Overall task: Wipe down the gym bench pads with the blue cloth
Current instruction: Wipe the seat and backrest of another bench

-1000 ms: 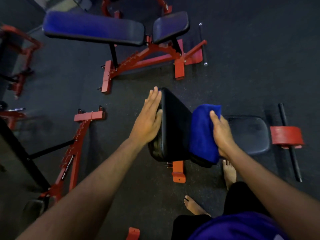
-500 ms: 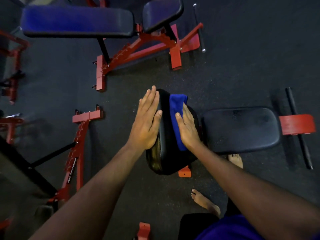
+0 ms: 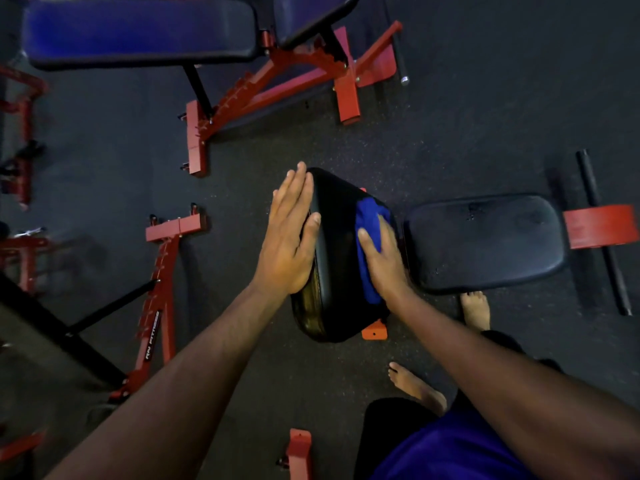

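My left hand [image 3: 289,237] is flat, fingers straight, against the back pad's [image 3: 334,258] left edge, I'd guess to brace the tilted pad. My right hand [image 3: 382,261] presses the blue cloth [image 3: 367,216] on its right edge, fingers fairly flat, not clenched. The seat pad [image 3: 485,240] looks untouched. Dark speckled floor [image 3: 485,116], another red bench [image 3: 145,32] behind.

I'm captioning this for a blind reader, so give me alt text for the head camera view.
A person's right hand presses a blue cloth against the raised black back pad of a red-framed gym bench, while the left hand lies flat against the pad's other side. The black seat pad sits to the right, and another bench with blue pads stands beyond on dark flooring.
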### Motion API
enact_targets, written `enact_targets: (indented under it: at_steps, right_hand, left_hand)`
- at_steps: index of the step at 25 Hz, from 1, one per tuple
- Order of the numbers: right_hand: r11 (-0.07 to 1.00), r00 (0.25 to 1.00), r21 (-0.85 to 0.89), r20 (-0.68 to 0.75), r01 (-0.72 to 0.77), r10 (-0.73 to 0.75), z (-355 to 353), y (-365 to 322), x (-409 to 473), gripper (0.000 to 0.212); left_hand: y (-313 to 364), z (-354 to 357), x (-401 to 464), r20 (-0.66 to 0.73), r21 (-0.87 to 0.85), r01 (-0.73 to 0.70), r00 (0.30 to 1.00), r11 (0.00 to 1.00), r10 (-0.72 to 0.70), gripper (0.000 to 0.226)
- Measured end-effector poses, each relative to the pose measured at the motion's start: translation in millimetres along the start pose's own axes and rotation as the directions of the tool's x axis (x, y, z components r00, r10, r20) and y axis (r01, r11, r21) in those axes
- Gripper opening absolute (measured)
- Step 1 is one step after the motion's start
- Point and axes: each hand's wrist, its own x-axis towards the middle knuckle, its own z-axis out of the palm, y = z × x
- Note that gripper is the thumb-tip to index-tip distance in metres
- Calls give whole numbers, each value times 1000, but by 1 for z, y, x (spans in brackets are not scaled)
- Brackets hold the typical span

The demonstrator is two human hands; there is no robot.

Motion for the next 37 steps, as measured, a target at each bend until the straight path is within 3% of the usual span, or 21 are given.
enact_targets:
  at_steps: [2,5,9,12,16,19,22,26,28,31,34,37]
  right_hand:
    - [997,997,-32,-16,71,-72,3,-18,44,53]
    - [999,1000,-40,-15,-18,17,-4,-5,96,47]
    - [990,988,49,-76,-131,135,-4,37,54,47]
    - [999,993,45,-116,-4,9,5,29,17,44]
    - [988,983,-40,-109,147,-151,11,-9,59,42]
    - [994,998,-110,-66,4,-11,-3,17,95,42]
    - [991,993,-84,-61,-107,103,-16,55,64,37]
    - [1000,985,21,-172,-2,6,-41,64,-14,38]
    - [999,988,26,-147,47,-42,-44,56,-49,35]
    - [994,992,2,-56,111,-110,-20,42,-88,46]
    - [986,985,-5,-47,165,-166,7,39,-80,52]
    - [993,989,8,-89,119,-117,2,64,-45,51]
  left_hand:
    - [-1,1,-1,0,2,-5,1000,1000,5,55]
    - [0,0,1,0,4,-8,1000,1000,8,55]
    - [-1,1,0,1,0,-5,1000,1000,5,55]
    - [-1,0,0,-8,-6,-8,1000,1000,8,54]
    - [0,1,0,-14,-22,-12,1000,1000,12,55]
    - [-1,1,-1,-7,-8,-9,1000,1000,9,55]
    - [0,-1,-1,11,31,8,1000,999,-8,55]
    - [12,-3,-10,2,93,31,1000,995,-31,56]
    - [27,5,-33,-4,62,55,999,997,-55,57]
    - [38,20,-66,-26,89,48,999,995,-46,61]
    - [31,24,-65,-73,115,39,997,993,-31,60]
    - [28,27,-66,-106,103,10,994,995,1,57]
